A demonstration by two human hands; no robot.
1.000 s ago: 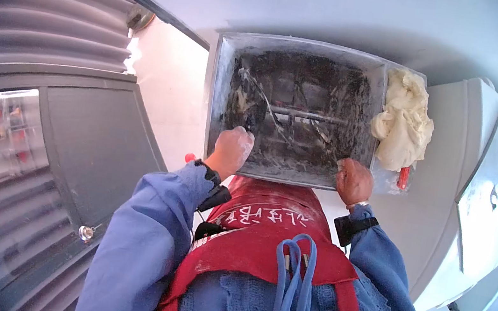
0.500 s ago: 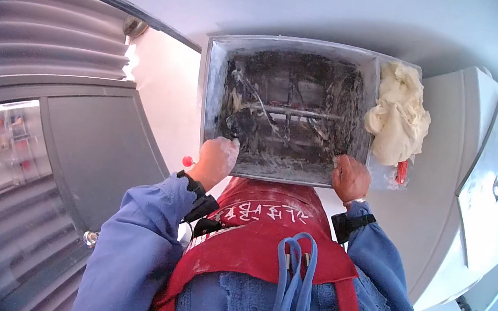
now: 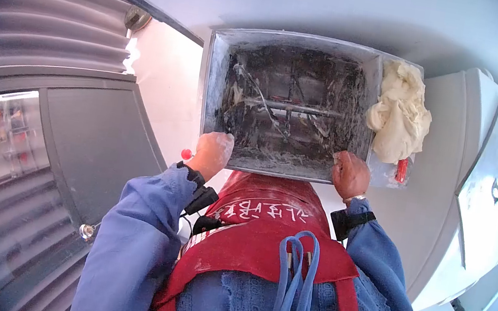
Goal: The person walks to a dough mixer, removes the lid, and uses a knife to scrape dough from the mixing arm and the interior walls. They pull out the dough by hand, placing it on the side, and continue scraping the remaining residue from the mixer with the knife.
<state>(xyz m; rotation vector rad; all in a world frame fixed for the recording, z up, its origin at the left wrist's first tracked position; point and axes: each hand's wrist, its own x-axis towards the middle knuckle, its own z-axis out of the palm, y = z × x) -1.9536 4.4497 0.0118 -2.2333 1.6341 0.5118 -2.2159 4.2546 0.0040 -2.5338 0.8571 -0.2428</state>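
A: Nearest first: red apron (image 3: 265, 222) over blue sleeves, a black strap on each wrist.

B: Hands?

A: Left hand (image 3: 211, 152), floury, fingers curled together over the near rim of the mixer tub (image 3: 217, 86) at its left corner. Right hand (image 3: 350, 174) likewise closed on that rim at the right corner.

B: And the tub itself?

A: Directly ahead, open. Dark inside, walls smeared with flour and scraps; the bare paddle shaft (image 3: 291, 107) runs across it. No mass left in there.

B: So emptied?

A: Looks so. The dough (image 3: 399, 117) sits piled on the ledge along the tub's right side, a red scraper (image 3: 400, 170) just below it. My reading: unloading done, residue on walls and shaft remains.
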